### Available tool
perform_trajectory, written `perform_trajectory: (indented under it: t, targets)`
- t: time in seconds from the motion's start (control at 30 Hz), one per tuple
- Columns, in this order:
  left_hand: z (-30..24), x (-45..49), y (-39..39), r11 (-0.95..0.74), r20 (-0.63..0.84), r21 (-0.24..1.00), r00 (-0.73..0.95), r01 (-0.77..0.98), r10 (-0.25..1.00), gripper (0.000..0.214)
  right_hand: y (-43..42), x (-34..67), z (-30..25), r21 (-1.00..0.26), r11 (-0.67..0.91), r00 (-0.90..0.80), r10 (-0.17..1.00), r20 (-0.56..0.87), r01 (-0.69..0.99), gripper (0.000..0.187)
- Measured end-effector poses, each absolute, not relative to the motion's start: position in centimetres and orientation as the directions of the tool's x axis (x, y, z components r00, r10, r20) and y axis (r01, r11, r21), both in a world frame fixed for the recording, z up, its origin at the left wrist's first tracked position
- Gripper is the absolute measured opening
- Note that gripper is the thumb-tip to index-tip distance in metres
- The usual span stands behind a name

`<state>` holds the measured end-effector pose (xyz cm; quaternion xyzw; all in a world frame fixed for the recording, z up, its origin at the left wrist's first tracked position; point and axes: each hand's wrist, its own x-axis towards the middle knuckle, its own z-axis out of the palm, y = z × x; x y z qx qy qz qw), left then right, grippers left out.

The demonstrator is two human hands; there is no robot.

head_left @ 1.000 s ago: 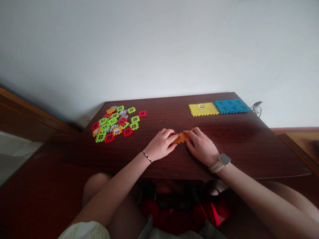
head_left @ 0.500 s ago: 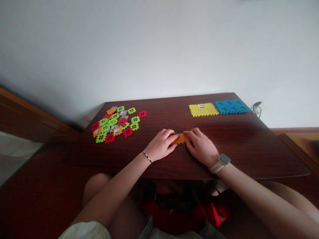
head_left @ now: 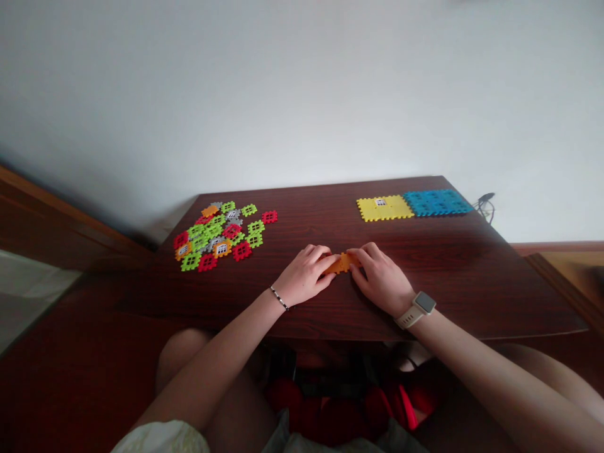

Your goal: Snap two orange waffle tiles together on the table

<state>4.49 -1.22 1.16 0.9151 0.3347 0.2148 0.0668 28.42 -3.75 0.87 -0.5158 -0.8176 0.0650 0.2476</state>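
My left hand point(head_left: 304, 274) and my right hand point(head_left: 380, 278) meet near the front of the dark wood table point(head_left: 302, 318). Between their fingers, an orange interlocking waffle block piece point(head_left: 341, 263) lies low over the tabletop, gripped from both ends. Part of it is hidden by my fingers, and a second joined piece cannot be told apart. To the left of my left hand lies a loose pile of red, green, grey and orange waffle blocks point(head_left: 217, 234).
At the table's back right lie a joined yellow square panel point(head_left: 384, 208) and a blue square panel point(head_left: 436, 202), edge to edge. A dark cable point(head_left: 486, 207) sits beyond the far right corner. A white wall rises behind the table.
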Motion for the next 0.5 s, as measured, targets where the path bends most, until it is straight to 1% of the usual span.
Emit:
perform_trajectory:
  t: [0.5]
  targets:
    - [1.29,4.46,-1.27,-0.766,0.331,0.247,0.691,0.593,0.642,0.038,-3.8,28.38,0.9,-0.351,0.46,-0.347,0.874,0.339,0.816,0.029]
